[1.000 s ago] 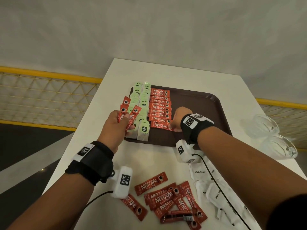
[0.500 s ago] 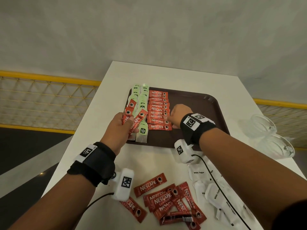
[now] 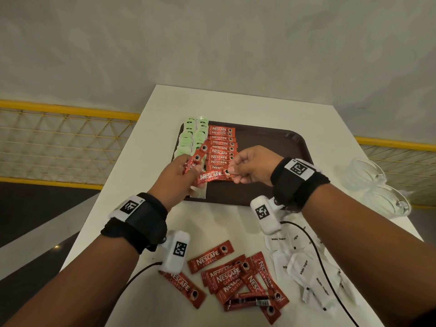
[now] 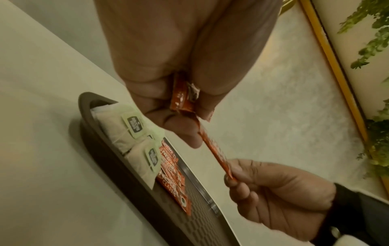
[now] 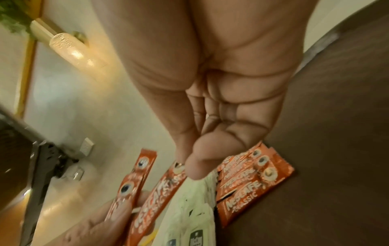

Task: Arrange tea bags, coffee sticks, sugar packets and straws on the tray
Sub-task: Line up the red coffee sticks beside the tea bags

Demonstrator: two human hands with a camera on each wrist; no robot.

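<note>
A brown tray (image 3: 271,147) holds two columns of green tea bags (image 3: 192,135) and a column of red coffee sticks (image 3: 220,147). My left hand (image 3: 188,171) hovers over the tray's near left corner and grips a few coffee sticks (image 3: 194,161). My right hand (image 3: 232,172) pinches the end of one of those sticks (image 3: 213,177) between thumb and forefinger. In the left wrist view that stick (image 4: 216,156) spans from the left hand's fingers to my right hand (image 4: 229,178). The right wrist view shows the pinched stick (image 5: 160,191) beside the tray's row (image 5: 248,179). No straws are in view.
Loose coffee sticks (image 3: 233,277) lie scattered on the white table (image 3: 118,213) near me. White sugar packets (image 3: 302,267) are piled to their right. Clear glass cups (image 3: 377,185) stand at the table's right edge. Yellow railings run behind both sides.
My right hand left the row of sticks on the tray, rose and moved left, and now pinches one stick held by my left hand. The left hand shifted slightly toward me.
</note>
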